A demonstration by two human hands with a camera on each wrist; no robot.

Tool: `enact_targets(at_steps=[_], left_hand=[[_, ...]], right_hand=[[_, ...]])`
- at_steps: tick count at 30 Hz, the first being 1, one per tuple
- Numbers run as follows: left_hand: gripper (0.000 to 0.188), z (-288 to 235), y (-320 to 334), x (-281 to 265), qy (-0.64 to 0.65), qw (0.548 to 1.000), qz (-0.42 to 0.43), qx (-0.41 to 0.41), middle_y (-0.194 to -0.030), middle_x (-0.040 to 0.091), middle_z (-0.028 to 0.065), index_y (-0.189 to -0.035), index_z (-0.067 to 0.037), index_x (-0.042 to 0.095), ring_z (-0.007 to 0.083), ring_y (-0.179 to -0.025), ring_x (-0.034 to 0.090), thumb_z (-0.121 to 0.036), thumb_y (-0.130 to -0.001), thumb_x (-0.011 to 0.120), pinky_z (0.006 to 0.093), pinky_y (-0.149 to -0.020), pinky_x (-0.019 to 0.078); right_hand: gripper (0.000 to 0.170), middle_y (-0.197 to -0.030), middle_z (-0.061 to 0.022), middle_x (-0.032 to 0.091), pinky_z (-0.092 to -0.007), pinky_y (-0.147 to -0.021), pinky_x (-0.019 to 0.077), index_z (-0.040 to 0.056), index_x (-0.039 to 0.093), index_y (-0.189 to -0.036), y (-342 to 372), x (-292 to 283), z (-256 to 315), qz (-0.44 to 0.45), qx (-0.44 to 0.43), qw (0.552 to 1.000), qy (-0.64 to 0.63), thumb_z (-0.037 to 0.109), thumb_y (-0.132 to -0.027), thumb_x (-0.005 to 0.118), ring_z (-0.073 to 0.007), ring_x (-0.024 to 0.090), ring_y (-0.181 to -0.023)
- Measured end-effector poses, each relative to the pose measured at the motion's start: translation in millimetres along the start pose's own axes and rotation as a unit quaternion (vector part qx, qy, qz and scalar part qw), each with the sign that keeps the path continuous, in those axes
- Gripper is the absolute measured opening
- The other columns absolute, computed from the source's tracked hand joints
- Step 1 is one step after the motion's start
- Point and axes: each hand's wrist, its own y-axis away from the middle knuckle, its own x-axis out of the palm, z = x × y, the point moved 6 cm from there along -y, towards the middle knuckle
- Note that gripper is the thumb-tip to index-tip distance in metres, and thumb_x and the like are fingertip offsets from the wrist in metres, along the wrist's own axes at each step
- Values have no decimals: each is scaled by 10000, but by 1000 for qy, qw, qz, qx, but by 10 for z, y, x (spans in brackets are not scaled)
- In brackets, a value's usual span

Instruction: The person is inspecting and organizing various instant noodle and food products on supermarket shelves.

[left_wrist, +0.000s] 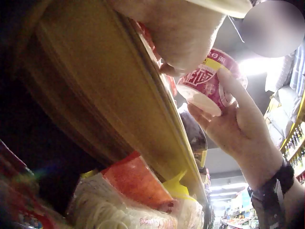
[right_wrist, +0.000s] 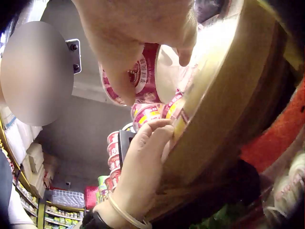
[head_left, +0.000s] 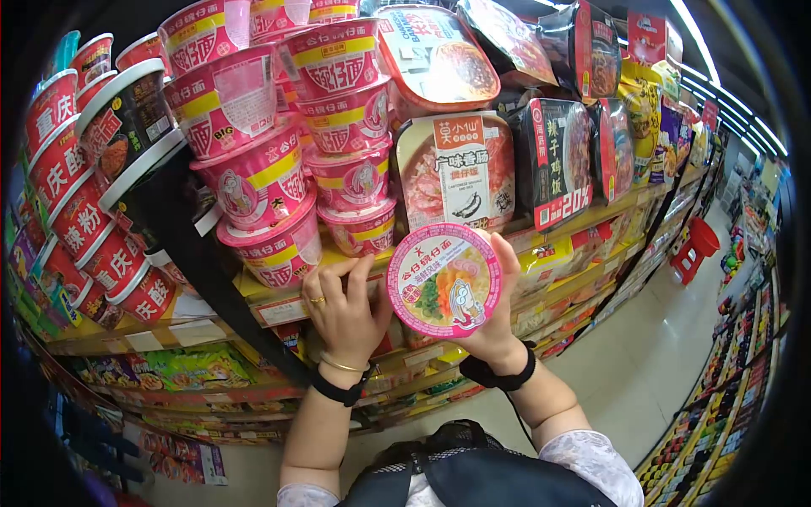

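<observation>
A pink-and-white instant noodle bowl [head_left: 443, 279] is gripped by my right hand [head_left: 500, 325], its printed round lid facing the head camera. In the left wrist view, the fingers and thumb of that hand wrap the bowl's side [left_wrist: 209, 86], and its white base shows. My left hand [head_left: 345, 317] rests at the front edge of the shelf, fingers loosely bent and holding nothing, just below stacked pink noodle bowls [head_left: 346, 110]. From the right wrist, this left hand [right_wrist: 145, 157] appears with fingertips at the shelf edge.
Red noodle tubs [head_left: 84, 220] stand stacked left of a black upright [head_left: 194, 228]. Boxed rice meals [head_left: 456, 169] stand right of the pink stacks. Lower shelves hold bagged noodles [head_left: 198, 367]. A red stool [head_left: 697, 249] stands in the aisle, with another stocked shelf [head_left: 726, 397] opposite.
</observation>
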Motion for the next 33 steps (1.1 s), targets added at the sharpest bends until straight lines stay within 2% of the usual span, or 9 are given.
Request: enact_targets(at_steps=[2, 9, 18, 23, 29, 33], left_hand=[[326, -10, -7, -8, 3, 1000, 8, 0, -939, 519, 75, -1057, -113, 602, 271, -931, 470, -303, -795, 640, 449, -906, 363], [323, -11, -7, 6, 2, 1000, 3, 1, -938, 517, 71, -1046, -109, 605, 265, -934, 470, -242, -757, 659, 450, -913, 360], [324, -24, -2, 12, 4, 1000, -3, -5, -948, 513, 73, -1049, -100, 599, 268, -943, 460, -201, -746, 655, 452, -911, 358], [333, -33, -12, 0, 10, 1000, 0, -8, -957, 507, 82, -1053, -95, 595, 281, -944, 454, -179, -738, 658, 455, -897, 357], [339, -39, -12, -4, 7, 1000, 10, -13, -962, 506, 85, -1058, -91, 589, 291, -953, 450, -174, -737, 658, 455, -896, 355], [334, -36, -11, -2, 15, 1000, 11, -15, -962, 507, 84, -1054, -89, 591, 290, -959, 449, -172, -738, 658, 453, -904, 353]], right_hand=[[1138, -1362, -171, 299, -413, -1054, 342, 66, 101, -1388, 45, 7, -25, 6, -28, 999, 41, 71, -557, 878, -276, 380, -1263], [1140, -1364, -175, 305, -424, -1041, 356, 90, 119, -1389, 264, -51, -294, -51, 1, 997, -50, 92, -547, 887, -284, 392, -1255], [1127, -1357, -185, 323, -435, -1021, 364, 120, 135, -1392, 371, -73, -343, -106, -23, 994, 0, 85, -547, 880, -298, 401, -1237], [1084, -1312, -207, 354, -435, -968, 392, 175, 187, -1375, 326, -63, -198, -99, -77, 984, 127, 112, -549, 885, -333, 420, -1189], [983, -1301, -223, 339, -443, -963, 395, 187, 257, -1305, 331, -62, -211, -117, -78, 984, 107, 118, -553, 887, -347, 421, -1186], [978, -1299, -222, 333, -443, -963, 394, 189, 259, -1299, 334, -65, -208, -117, -74, 985, 107, 121, -553, 888, -346, 427, -1179]])
